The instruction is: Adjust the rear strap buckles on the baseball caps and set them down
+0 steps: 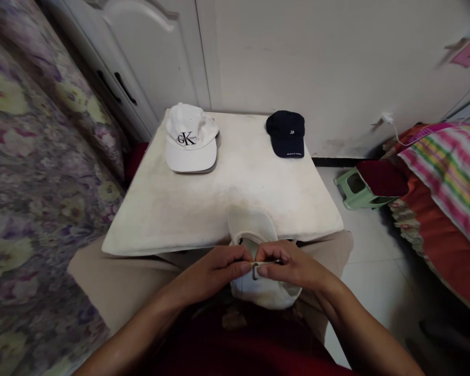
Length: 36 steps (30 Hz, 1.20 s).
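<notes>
A pale baseball cap [264, 293] rests over my lap at the table's near edge, its brim pointing away from me and its inside partly showing. My left hand [223, 266] pinches the cap's back strap beside a small metal buckle [255, 270]. From the other side, my right hand [284, 265] grips the strap at the buckle, thumb and fingers pressed together. The fingertips hide part of the strap. Farther off on the table lies a white cap [190, 138] with black letters, a greyish brim showing beneath it. A navy cap [286, 133] sits at the far right.
A cream cloth covers the table [243, 183], which stands against a wall and a white cabinet [144, 52]. Floral curtain [35, 209] hangs on the left. To the right are a green stool [356, 188] and a bed with a striped cover [450, 167].
</notes>
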Motion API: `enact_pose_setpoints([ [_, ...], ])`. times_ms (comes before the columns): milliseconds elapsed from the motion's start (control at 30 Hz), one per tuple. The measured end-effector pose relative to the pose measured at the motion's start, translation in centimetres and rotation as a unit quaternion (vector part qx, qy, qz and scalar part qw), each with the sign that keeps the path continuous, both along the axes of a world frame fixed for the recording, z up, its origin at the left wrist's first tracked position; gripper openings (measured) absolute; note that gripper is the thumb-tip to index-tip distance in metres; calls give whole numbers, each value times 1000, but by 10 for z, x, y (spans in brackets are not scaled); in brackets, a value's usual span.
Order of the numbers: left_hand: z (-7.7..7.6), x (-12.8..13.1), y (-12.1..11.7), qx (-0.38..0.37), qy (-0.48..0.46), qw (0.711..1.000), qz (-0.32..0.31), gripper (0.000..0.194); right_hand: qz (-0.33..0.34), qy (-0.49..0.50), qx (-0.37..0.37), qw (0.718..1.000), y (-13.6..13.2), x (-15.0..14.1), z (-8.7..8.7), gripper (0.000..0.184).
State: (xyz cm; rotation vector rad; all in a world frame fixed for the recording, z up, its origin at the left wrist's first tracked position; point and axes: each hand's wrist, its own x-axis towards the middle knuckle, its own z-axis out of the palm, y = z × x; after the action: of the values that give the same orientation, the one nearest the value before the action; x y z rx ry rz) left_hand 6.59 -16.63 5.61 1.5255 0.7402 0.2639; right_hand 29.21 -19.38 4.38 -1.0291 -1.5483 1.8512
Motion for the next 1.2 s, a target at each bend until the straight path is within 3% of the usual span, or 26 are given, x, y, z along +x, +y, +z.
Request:
enact_pose_setpoints([
  [133, 8, 4, -3, 52, 57, 997, -16, 26, -9, -46, 44, 998, -1, -3, 2, 17],
  [267, 8, 10, -4, 39, 38, 999, -5, 20, -34, -104, 113, 988, -1, -7, 6, 11],
  [433, -2, 7, -1, -74, -50, 995, 34, 27, -7, -49, 33, 998, 3, 4, 6, 18],
  [600, -2, -4, -1, -134, -53, 987, 67, 27, 33, -4, -33, 999, 5, 18, 3, 23],
  [667, 5, -6, -3, -85, -21, 994, 60, 24, 31, 3, -40, 999, 5, 19, 2, 23],
  [800, 24, -3, -10, 152, 72, 985, 31, 25, 36, -9, -26, 999, 4, 12, 3, 20],
  [867, 26, 0, -12, 193, 86, 977, 23, 25, 39, -22, -11, 999, 5, 9, 7, 18],
  [933, 20, 2, -13, 143, 75, 987, 26, 29, 46, -25, -2, 999, 6, 8, 12, 17],
  [1033, 5, -2, -10, 6, 21, 999, 42, 34, 48, -12, -1, 999, 10, 18, 16, 19],
  [1200, -11, -19, -4, -104, -50, 990, 80, 33, 88, 22, -14, 996, 16, 41, 3, 24],
])
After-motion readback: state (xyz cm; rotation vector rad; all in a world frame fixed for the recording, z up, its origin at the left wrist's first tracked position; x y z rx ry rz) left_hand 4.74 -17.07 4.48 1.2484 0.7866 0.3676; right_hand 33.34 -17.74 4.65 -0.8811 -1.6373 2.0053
